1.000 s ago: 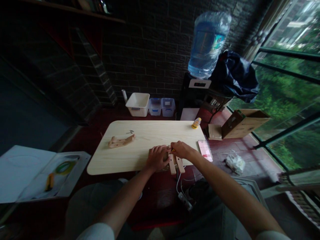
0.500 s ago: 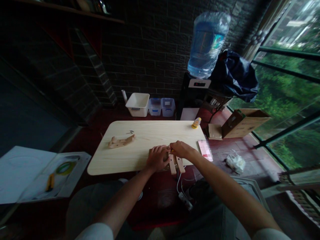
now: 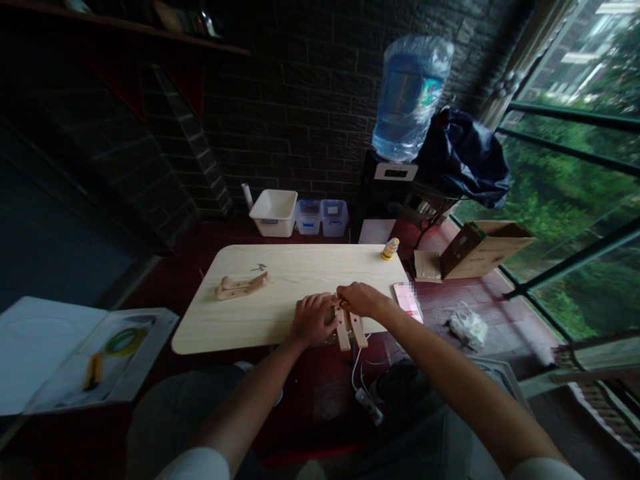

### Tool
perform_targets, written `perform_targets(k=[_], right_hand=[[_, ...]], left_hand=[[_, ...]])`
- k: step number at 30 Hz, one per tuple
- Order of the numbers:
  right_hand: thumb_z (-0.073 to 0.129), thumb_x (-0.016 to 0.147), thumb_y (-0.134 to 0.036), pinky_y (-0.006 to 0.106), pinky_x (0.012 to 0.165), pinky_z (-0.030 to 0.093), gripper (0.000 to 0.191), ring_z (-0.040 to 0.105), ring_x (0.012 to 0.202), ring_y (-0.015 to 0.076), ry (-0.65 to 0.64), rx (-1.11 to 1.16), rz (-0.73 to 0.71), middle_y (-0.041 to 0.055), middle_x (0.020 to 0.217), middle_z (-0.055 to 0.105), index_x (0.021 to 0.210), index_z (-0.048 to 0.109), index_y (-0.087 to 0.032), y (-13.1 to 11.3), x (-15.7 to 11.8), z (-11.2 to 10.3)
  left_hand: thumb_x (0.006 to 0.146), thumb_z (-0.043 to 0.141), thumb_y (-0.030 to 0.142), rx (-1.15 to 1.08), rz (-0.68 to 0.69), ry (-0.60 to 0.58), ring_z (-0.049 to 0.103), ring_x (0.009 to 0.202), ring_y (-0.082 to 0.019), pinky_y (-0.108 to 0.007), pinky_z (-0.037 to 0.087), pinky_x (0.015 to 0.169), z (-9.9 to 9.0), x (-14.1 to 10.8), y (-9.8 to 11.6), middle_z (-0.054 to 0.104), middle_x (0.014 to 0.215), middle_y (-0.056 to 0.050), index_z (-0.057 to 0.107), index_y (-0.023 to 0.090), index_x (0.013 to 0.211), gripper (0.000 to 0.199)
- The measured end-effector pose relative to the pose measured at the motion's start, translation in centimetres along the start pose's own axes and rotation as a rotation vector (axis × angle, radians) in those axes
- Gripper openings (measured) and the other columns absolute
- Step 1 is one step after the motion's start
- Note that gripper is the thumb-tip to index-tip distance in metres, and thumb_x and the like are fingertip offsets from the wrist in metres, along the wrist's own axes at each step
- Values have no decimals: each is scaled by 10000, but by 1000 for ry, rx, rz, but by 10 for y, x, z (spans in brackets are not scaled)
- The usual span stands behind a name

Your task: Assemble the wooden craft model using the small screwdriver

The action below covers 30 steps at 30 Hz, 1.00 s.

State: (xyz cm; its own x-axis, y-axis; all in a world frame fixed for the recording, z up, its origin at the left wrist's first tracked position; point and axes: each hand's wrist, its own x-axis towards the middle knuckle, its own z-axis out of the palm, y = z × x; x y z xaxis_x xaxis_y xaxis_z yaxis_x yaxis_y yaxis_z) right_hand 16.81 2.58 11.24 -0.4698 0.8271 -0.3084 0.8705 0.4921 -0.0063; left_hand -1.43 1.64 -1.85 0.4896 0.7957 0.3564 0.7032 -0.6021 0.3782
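Observation:
My left hand [image 3: 313,319] presses on a wooden piece [image 3: 343,331] at the table's front edge, its fingers curled over the piece's left part. Two light wooden legs of this piece stick out over the edge toward me. My right hand [image 3: 359,298] is closed around a small tool with a yellow and black part [image 3: 343,303], held against the wood right beside my left fingers. Most of the tool is hidden by the hand. Another wooden piece [image 3: 242,286] lies at the table's left, with small dark metal parts [image 3: 259,267] behind it.
On the table [image 3: 300,260] stand a yellow-capped bottle [image 3: 390,249] at the back right and a pink-screened phone [image 3: 407,301] at the right edge. An open case [image 3: 145,357] lies left. White cables and a power strip [image 3: 369,405] hang below the front edge.
The view has shifted slightly. Both hands stay on the wooden piece, with little visible movement.

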Motion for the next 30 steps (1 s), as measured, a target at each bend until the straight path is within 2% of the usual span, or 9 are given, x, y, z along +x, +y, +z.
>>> perform_targets(k=[6,16,20,23,26,30], right_hand=[[526,1012,-273,325,854,548,293,721,1046,267,-20,-50,-21,185,1122,735,1233,608,-101,-5,3,2],[531,1015,-297,306,824,549,290,715,1045,279,-16,-25,11,204,1095,734,1163,643,-74,-6,3,-3],[559,997,-328,306,826,549,324,719,1045,276,-27,-23,2,175,1110,741,1229,618,-109,-6,-2,-5],[524,1008,-269,315,843,545,282,724,1037,260,-7,-36,-27,152,1109,747,1250,600,-146,-8,-3,-5],[511,1006,-224,322,848,546,256,725,1034,263,-21,-55,-26,172,1105,746,1218,611,-122,-10,-1,-3],[539,998,-254,317,840,550,264,724,1032,272,-15,-22,-16,183,1090,745,1193,627,-97,-9,4,-1]], left_hand=[[861,651,378,8,-5,1,493,1298,-283,-493,368,1090,0,0,-2,584,1385,-37,609,325,1203,348],[859,647,397,11,-13,-7,491,1286,-279,-487,357,1097,1,0,-3,580,1380,-44,590,319,1228,382],[868,636,392,17,-3,12,490,1288,-274,-485,355,1100,1,-1,-1,586,1367,-45,582,316,1235,379],[872,634,394,19,8,10,492,1287,-275,-486,352,1105,1,-2,-2,589,1366,-41,600,305,1184,326],[866,644,394,17,-1,7,490,1293,-278,-488,354,1104,1,-2,-2,594,1365,-41,606,304,1168,317],[850,662,386,20,-9,-10,489,1293,-286,-492,359,1096,1,-1,-2,581,1389,-37,599,318,1192,354]])
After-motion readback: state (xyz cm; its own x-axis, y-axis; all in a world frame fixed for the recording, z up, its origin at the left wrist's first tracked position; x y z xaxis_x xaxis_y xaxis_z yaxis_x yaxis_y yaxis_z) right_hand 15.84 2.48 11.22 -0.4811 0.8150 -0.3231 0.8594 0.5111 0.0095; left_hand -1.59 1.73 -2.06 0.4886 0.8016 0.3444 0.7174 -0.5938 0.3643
